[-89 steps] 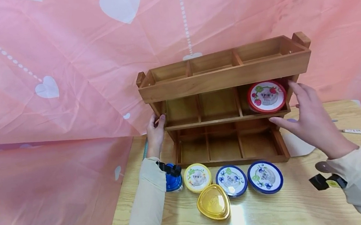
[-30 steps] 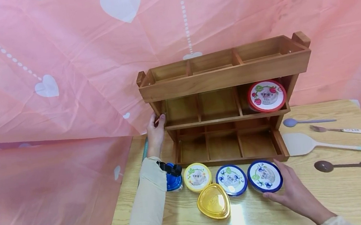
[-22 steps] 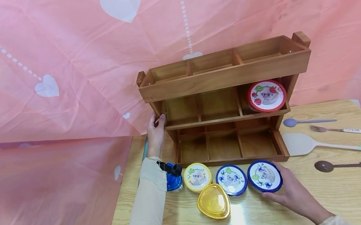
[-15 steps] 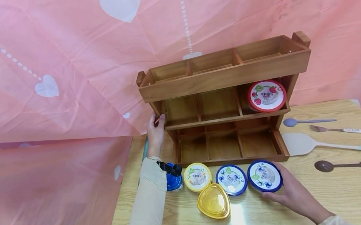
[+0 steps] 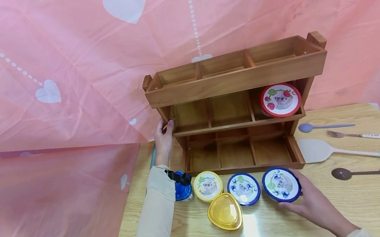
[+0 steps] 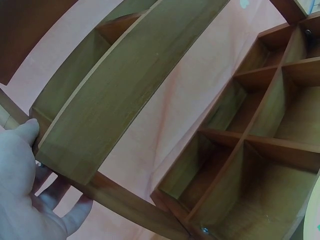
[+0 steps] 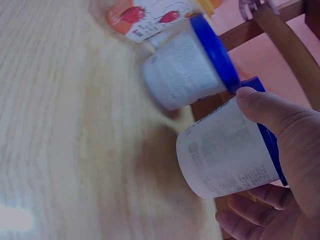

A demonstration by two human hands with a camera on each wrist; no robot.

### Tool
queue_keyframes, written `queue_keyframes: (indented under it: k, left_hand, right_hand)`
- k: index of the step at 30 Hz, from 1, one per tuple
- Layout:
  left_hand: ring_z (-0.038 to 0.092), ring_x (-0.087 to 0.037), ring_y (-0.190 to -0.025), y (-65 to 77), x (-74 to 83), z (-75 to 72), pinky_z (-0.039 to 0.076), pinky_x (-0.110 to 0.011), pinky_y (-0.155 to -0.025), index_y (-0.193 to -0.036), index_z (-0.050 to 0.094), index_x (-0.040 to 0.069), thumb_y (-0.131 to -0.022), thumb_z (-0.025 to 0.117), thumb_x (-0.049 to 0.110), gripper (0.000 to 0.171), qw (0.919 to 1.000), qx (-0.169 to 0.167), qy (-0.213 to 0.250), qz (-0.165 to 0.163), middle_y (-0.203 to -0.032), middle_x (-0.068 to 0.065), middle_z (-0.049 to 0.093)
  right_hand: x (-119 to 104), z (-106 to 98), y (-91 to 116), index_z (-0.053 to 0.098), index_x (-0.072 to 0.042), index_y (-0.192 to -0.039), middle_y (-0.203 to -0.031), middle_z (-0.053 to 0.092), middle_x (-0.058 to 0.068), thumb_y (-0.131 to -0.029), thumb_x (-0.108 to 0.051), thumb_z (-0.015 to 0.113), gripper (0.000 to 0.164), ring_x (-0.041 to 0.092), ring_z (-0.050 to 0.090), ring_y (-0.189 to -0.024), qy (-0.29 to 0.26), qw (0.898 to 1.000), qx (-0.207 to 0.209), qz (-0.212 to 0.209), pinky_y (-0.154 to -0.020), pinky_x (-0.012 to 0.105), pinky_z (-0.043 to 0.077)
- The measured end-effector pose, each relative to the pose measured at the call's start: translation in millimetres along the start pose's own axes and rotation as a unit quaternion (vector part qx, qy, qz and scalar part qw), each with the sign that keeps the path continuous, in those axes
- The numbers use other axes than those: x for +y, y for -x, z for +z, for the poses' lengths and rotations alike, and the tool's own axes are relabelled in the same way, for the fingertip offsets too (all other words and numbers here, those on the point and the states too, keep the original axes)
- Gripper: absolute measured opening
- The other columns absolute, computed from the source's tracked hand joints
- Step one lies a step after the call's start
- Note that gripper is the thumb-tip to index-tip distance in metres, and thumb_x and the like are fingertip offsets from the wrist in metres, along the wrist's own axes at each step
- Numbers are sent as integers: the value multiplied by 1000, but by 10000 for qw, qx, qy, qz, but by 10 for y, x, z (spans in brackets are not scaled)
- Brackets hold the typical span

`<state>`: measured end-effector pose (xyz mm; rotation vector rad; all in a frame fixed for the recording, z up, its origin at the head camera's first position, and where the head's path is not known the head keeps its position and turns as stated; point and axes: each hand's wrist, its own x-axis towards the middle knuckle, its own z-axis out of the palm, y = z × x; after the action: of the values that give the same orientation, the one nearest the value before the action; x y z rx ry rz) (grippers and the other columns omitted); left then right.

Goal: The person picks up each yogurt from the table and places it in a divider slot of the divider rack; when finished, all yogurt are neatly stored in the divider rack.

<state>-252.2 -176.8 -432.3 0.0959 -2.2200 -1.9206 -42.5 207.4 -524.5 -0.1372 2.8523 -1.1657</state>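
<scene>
My right hand [image 5: 313, 203] grips a blue-lidded tub [image 5: 281, 184] with blueberries on its lid, at the front right of the wooden shelf. In the right wrist view the held tub [image 7: 225, 147] is tilted, and its base looks raised off the table. A second blue-lidded tub [image 5: 243, 189] stands to its left. My left hand [image 5: 164, 141] holds the left side of the three-tier shelf [image 5: 238, 83]; the left wrist view shows its thumb and fingers around the middle tier's end. A red-lidded tub [image 5: 281, 100] sits in the middle tier's right compartment.
Left of the tubs stand a yellow-lidded tub [image 5: 208, 186], an amber triangular-lidded container [image 5: 225, 211] and a blue-lidded container [image 5: 182, 190]. On the right lie a blue spoon [image 5: 305, 128], a fork [image 5: 337, 134], a spatula [image 5: 315, 150] and a brown spoon [image 5: 342, 174].
My right hand has come down from the shelf's right side to the front blue-lidded tub and gripped it. The tub has now shifted slightly right and tilted. My left hand stays in place.
</scene>
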Motion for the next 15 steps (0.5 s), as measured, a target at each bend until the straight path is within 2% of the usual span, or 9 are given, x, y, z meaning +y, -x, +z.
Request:
queue_keyframes:
  k: [6,9,10,12,13,15]
  left_hand:
    - [50,-25,-131,-6,-10,4,41,-41,-112,-144,50,19,-102,55,30,44,10000,17,27,-1,-142,-8,54]
    - [51,-25,-130,-12,-18,4,41,-42,-112,-144,50,18,-102,55,28,43,10000,34,33,42,-141,-9,55]
    - [51,-26,-130,-11,-18,4,41,-42,-112,-143,51,17,-102,55,28,43,10000,36,41,58,-141,-10,55]
    - [51,-27,-131,-13,-11,-3,41,-42,-112,-144,50,17,-102,55,27,44,10000,15,37,11,-142,-10,55]
    - [50,-28,-132,-16,-7,-5,41,-43,-112,-145,49,16,-102,55,27,44,10000,-6,52,-6,-143,-11,54]
    - [49,-28,-133,-14,1,-10,40,-43,-113,-146,48,16,-102,55,28,46,9999,-50,83,-40,-145,-10,53]
  right_hand:
    - [-94,-155,26,21,5,-151,-139,41,35,-69,-39,89,115,50,52,-116,79,9999,137,-66,-83,55,55]
    - [-163,-235,39,23,4,-151,-138,44,33,-67,-37,91,115,46,54,-113,100,9992,349,-168,-78,42,58]
    - [-189,-264,44,23,4,-151,-138,44,34,-67,-37,91,116,45,54,-113,102,9991,374,-170,-78,42,58]
    - [-232,-314,51,24,4,-151,-137,45,33,-65,-37,92,117,45,54,-111,131,9982,520,-262,-75,33,58]
    - [-259,-338,54,25,4,-151,-137,45,33,-65,-37,92,117,44,54,-111,168,9978,571,-279,-75,33,58]
    - [-303,-380,62,24,4,-151,-137,44,34,-65,-39,92,117,45,54,-111,189,9977,589,-274,-76,39,59]
